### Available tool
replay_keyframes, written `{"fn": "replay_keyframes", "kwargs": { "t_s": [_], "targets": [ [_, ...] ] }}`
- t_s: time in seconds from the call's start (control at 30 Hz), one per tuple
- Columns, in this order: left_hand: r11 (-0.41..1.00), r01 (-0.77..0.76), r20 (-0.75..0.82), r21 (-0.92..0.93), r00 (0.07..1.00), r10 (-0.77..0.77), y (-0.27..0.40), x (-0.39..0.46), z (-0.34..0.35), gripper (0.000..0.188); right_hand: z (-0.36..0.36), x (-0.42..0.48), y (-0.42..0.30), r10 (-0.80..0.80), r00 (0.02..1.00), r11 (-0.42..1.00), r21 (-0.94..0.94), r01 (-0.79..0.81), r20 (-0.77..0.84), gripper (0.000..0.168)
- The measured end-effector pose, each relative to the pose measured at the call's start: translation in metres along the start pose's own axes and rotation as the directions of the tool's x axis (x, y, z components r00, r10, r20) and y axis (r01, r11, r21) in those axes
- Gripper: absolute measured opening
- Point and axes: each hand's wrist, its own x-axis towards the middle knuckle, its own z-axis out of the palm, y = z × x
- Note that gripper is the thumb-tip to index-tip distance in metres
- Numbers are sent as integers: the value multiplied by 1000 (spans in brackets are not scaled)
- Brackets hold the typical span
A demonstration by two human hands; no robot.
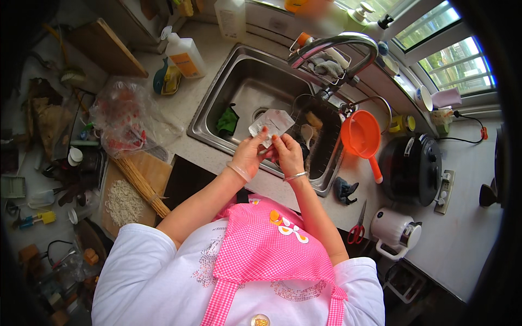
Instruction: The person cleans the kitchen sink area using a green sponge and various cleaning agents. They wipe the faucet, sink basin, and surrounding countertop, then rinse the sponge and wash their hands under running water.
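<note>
Both my hands meet over the front part of a stainless steel sink (255, 67). Between them is a small pale packet (274, 121) with a crinkled, shiny surface and some printing. My left hand (249, 154) pinches its lower left edge with the thumb on top. My right hand (288, 151) grips the lower right edge, its fingertips close to those of the left. Beneath the packet, the drain (259, 113) is partly covered. A green cloth (227, 121) lies in the basin to the left, and a pale spoon (306, 133) rests in a wire rack at the right.
The chrome faucet (338, 40) arches over the sink's back right. An orange strainer-like scoop (360, 132) sits right of the sink, near red-handled scissors (358, 228), a black cooker (410, 169) and a white kettle (394, 232). Leftward are a plastic bag (126, 116) and a wooden board (157, 165).
</note>
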Motion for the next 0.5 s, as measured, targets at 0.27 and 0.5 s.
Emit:
{"fn": "replay_keyframes", "kwargs": {
  "t_s": [0.27, 0.5],
  "targets": [
    [991, -3, 145, -134, 989, 23, -36, -2, 7, 12, -13, -20, -11, 21, 993, 994, 107, -33, 114, 15],
    [987, 98, 217, -125, 974, -69, -38, -9, 19, 16, -20, -45, -34, -141, 990, 976, -168, 138, -5, 15]
  ]
}}
